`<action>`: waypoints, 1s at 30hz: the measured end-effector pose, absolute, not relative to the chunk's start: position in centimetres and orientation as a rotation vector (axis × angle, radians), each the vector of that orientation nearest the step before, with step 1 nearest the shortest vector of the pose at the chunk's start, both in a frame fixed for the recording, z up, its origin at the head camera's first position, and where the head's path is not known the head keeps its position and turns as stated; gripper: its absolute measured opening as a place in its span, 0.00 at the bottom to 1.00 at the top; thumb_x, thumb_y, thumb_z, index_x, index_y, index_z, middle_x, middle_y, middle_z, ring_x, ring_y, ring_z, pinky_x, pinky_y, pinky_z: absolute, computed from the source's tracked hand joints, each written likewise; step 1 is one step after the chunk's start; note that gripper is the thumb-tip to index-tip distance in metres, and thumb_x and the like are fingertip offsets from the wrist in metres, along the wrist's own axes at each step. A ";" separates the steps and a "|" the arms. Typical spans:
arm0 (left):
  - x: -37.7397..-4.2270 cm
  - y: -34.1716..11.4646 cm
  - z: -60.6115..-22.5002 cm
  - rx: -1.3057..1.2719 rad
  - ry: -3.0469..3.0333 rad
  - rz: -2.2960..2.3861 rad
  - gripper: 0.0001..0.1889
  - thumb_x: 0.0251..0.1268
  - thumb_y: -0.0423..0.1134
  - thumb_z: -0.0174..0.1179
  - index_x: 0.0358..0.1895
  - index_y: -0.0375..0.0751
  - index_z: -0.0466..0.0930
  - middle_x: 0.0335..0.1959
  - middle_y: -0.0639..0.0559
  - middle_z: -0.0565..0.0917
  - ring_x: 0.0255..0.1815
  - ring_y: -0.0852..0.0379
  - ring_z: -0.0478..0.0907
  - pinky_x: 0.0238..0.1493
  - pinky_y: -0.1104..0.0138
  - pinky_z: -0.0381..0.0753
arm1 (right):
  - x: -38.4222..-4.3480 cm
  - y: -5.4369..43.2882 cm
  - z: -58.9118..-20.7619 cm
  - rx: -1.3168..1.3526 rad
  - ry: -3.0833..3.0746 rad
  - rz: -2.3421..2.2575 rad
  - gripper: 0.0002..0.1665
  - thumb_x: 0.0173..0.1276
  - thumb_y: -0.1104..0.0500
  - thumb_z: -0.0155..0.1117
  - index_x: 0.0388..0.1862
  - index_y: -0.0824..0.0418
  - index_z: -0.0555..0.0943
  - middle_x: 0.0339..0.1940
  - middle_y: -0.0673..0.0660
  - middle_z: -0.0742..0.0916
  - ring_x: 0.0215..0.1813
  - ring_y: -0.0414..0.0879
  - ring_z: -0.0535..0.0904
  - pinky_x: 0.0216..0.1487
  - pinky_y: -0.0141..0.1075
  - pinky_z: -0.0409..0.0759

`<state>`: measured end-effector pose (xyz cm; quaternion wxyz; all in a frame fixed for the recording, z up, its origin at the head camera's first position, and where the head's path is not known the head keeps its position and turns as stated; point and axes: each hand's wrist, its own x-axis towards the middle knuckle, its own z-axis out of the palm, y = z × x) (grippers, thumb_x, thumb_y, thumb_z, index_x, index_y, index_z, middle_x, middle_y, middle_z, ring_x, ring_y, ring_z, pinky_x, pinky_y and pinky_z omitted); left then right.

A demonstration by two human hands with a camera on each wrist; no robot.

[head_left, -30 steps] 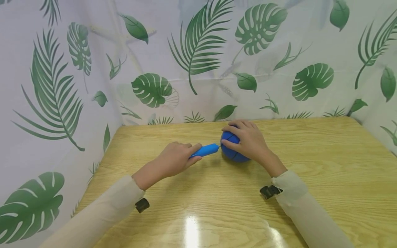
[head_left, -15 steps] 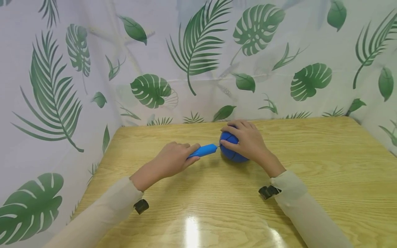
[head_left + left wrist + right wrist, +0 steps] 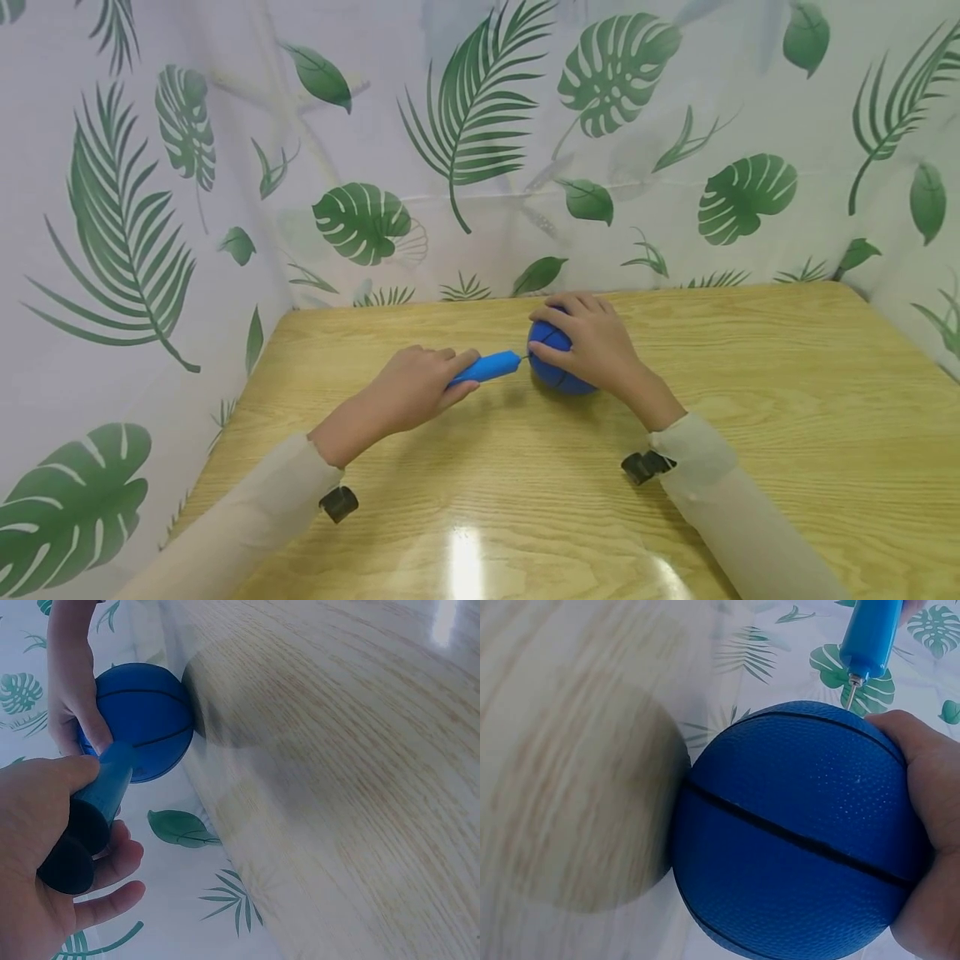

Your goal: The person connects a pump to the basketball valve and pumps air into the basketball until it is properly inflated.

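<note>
A small blue basketball (image 3: 561,379) with black seams sits on the wooden table. My right hand (image 3: 600,342) grips it from above and the right, fingers spread over the top and thumb on the near side. To its left, my left hand (image 3: 420,385) holds a blue ball pump (image 3: 495,365), its nozzle end pointing at the ball. A thin metal needle (image 3: 851,697) runs from the pump to the ball's surface, close to the right thumb. Two round black parts at the pump's rear (image 3: 67,862) lie in the left palm.
The table top (image 3: 480,467) has a pale wood grain and a bright light reflection near the front. A white cloth (image 3: 480,242) printed with green leaves hangs behind the table and along its sides. Each sleeve carries a small black wrist camera (image 3: 339,503).
The pump has drawn back slightly to the left, and a little more needle shows between it and the basketball. The right hand keeps its hold. The whole head view has shifted a little.
</note>
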<state>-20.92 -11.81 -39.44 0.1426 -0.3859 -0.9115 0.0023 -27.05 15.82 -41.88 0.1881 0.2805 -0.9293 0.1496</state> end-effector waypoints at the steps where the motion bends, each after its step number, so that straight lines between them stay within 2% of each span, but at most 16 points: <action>1: -20.9 -11.8 -39.5 -1.112 -2.633 0.004 0.18 0.76 0.49 0.59 0.59 0.42 0.79 0.31 0.50 0.85 0.22 0.59 0.74 0.27 0.62 0.78 | -27.0 15.8 -41.9 0.790 -2.615 0.416 0.28 0.67 0.41 0.70 0.62 0.52 0.83 0.66 0.61 0.81 0.70 0.63 0.71 0.72 0.63 0.66; 6: -20.9 -12.1 -39.8 -1.117 -2.630 -0.017 0.16 0.76 0.49 0.59 0.57 0.43 0.79 0.29 0.52 0.83 0.21 0.60 0.71 0.26 0.64 0.75 | -26.9 15.7 -41.9 0.802 -2.613 0.399 0.28 0.68 0.40 0.69 0.62 0.52 0.83 0.66 0.61 0.81 0.70 0.62 0.72 0.72 0.62 0.66; 18: -20.6 -12.9 -39.8 -1.123 -2.601 -0.074 0.15 0.75 0.47 0.61 0.55 0.43 0.80 0.28 0.52 0.82 0.21 0.61 0.70 0.27 0.65 0.76 | -26.9 15.8 -41.8 0.794 -2.622 0.415 0.29 0.68 0.39 0.68 0.62 0.52 0.82 0.67 0.61 0.81 0.70 0.63 0.72 0.72 0.63 0.67; 21: -20.6 -13.9 -39.6 -1.078 -2.602 -0.078 0.16 0.74 0.46 0.62 0.56 0.41 0.81 0.29 0.51 0.84 0.21 0.59 0.73 0.27 0.63 0.78 | -27.2 16.1 -41.8 0.757 -2.639 0.462 0.29 0.69 0.40 0.68 0.63 0.53 0.82 0.67 0.62 0.80 0.70 0.64 0.71 0.70 0.65 0.68; 25: -20.7 -15.7 -39.2 -0.939 -2.627 -0.109 0.20 0.73 0.46 0.62 0.60 0.37 0.81 0.37 0.45 0.87 0.26 0.53 0.81 0.31 0.57 0.84 | -27.4 16.7 -41.6 0.718 -2.659 0.509 0.29 0.70 0.42 0.67 0.65 0.53 0.81 0.67 0.62 0.79 0.71 0.63 0.71 0.70 0.65 0.67; 30: -21.2 -17.3 -39.1 -0.798 -2.643 -0.154 0.22 0.74 0.45 0.61 0.64 0.35 0.77 0.41 0.42 0.87 0.31 0.49 0.83 0.35 0.54 0.85 | -27.3 16.6 -41.4 0.742 -2.677 0.501 0.29 0.71 0.41 0.66 0.65 0.53 0.80 0.67 0.63 0.79 0.71 0.64 0.69 0.71 0.66 0.65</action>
